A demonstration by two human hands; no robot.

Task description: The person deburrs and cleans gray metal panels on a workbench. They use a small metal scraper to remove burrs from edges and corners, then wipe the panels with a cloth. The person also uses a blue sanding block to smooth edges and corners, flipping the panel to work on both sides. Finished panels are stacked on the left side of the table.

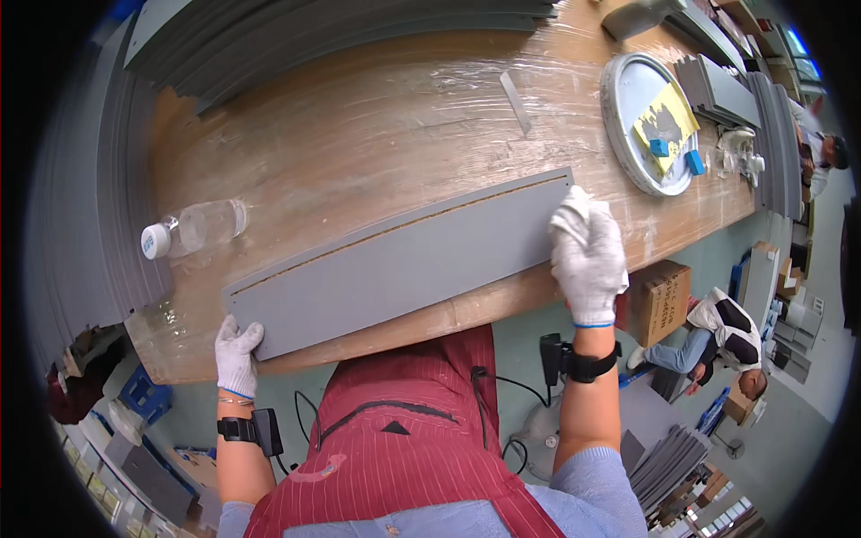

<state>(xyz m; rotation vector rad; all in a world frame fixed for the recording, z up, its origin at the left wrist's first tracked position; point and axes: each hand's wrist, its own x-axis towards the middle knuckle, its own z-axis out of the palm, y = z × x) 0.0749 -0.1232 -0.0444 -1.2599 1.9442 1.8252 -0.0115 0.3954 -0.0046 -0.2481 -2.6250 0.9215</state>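
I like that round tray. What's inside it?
Inside the round tray lie a yellow sheet with a grey smear and two small blue blocks. Whatever is under the sheet is hidden.

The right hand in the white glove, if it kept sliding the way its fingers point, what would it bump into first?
The right hand rests on the end of the long grey panel, fingers pointing away across the wooden table. Straight ahead lies bare tabletop, then probably the small grey strip, though depth is hard to judge here.
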